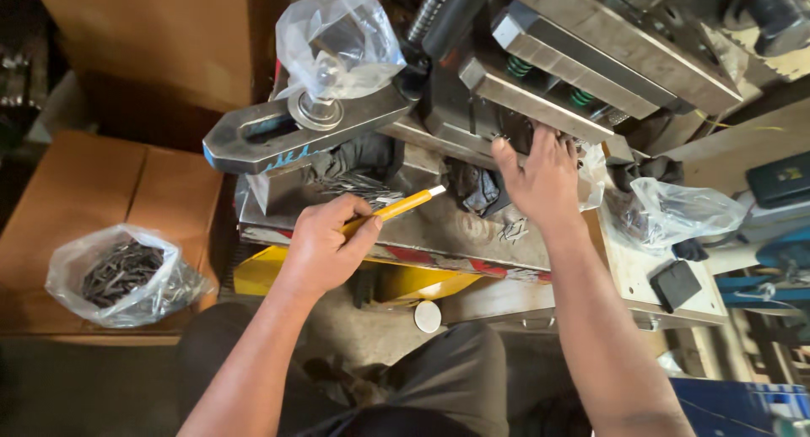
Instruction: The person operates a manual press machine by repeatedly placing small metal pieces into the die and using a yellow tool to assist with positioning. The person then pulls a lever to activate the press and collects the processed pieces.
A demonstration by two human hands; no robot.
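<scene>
Got the yellow-handled tool (395, 209) pinched in my left hand (325, 247), tip over the steel plate (439, 226). My right hand (544, 180) is spread, fingers reaching into the press die (540, 91) just ahead. Bag of metal bits (122, 277) sits far off my left.

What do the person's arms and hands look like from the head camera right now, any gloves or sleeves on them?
Both are bare: no gloves on the left hand or the right hand, and no sleeves on the forearms as far up as the view shows. No watch, bands or rings are visible on the wrists or fingers. Below the arms, dark grey trousers cover the person's legs.
</scene>
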